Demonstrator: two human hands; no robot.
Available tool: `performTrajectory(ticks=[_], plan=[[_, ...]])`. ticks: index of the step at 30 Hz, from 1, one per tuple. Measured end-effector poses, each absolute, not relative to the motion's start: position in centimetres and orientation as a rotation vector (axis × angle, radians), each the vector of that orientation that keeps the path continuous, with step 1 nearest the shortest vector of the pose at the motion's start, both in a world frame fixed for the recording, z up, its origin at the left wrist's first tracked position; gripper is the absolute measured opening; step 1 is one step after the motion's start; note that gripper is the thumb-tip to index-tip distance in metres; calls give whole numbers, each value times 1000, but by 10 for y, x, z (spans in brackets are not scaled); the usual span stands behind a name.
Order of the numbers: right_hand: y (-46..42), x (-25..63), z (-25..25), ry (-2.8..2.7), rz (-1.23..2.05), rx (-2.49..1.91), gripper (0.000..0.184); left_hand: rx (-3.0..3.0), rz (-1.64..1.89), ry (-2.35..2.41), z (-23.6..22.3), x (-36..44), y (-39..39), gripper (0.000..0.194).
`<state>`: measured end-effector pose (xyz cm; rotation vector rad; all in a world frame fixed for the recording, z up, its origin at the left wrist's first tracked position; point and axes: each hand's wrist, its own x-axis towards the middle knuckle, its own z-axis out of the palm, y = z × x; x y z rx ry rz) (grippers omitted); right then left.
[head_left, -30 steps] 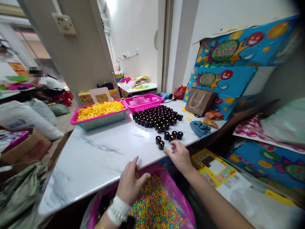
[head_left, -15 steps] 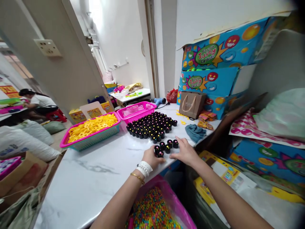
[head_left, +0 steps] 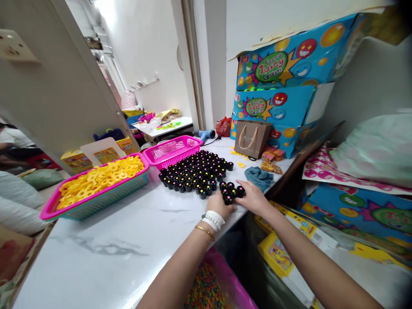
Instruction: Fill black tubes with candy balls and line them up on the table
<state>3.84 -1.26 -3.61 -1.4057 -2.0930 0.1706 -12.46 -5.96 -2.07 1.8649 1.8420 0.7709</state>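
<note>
A small cluster of black round cups [head_left: 229, 189], with pink and yellow balls showing in their tops, stands near the front edge of the white marbled table [head_left: 106, 253]. My left hand [head_left: 220, 205] curls round the cluster's left and front side, its fingertips partly hidden. From the right, my right hand [head_left: 252, 197] wraps the other side, thumb and fingers against the outer cups. The group is pressed together between both hands. Just beyond my left hand lies a big block of similar black cups [head_left: 193, 169], packed close.
A basket of yellow rings [head_left: 99, 182] sits left, a pink basket [head_left: 174, 152] behind. At right are a blue cloth [head_left: 259, 177], a brown paper bag [head_left: 252, 138] and stacked blue gum boxes [head_left: 273, 103]. Below the table edge is a container of small coloured balls [head_left: 206, 288].
My left hand came up from above the coloured balls to the cups, and my right hand closed in from the other side. The loose cups are now squeezed together and nearer the big block.
</note>
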Motion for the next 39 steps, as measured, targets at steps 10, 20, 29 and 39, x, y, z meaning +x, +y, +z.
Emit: performTrajectory(ticks=[10,20,29,39], plan=[[43,38,-28,-1926,177,-1510,67,1782,818,1963,-27,-117,-61,68],[89,26,-17,-1875,220,-1505,12,1754,870,1901,-33,-119,-60,28],[72,38,-26,-1842,465,-1350,27,1759,850,1871,-36,-121,-59,21],[-33,21,-39,-1590,946,-1163,44,1762,839,1901,-32,-123,-55,11]])
